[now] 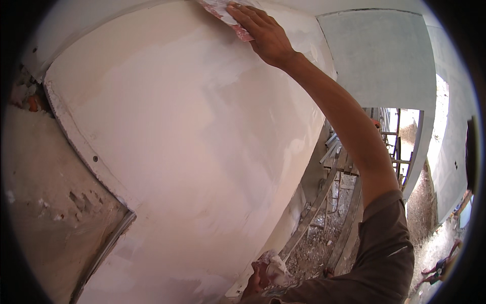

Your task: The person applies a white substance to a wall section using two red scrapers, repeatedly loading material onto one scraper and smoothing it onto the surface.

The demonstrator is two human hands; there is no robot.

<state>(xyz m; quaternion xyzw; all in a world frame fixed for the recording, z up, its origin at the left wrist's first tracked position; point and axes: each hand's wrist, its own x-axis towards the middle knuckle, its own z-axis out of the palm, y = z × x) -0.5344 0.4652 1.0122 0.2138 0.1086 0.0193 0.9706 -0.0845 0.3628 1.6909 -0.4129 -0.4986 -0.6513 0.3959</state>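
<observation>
My right arm stretches up across the view. Near the top edge my right hand (267, 38) is closed on a reddish spreader blade (230, 19) smeared with white putty. The blade lies against or very close to the wall (152, 131), which is coated in off-white with greyer patches. Low in the view, my left hand (254, 283) shows in part, closed around something carrying a whitish lump of putty (275, 266). What lies beneath that lump is hidden.
Wooden planks (316, 202) and scaffold poles stand below on the right, over rubble-strewn ground. A rough, uncoated brown surface (55, 187) borders the wall on the left. A grey wall panel (382, 55) is at the upper right. Another person (440, 266) appears far lower right.
</observation>
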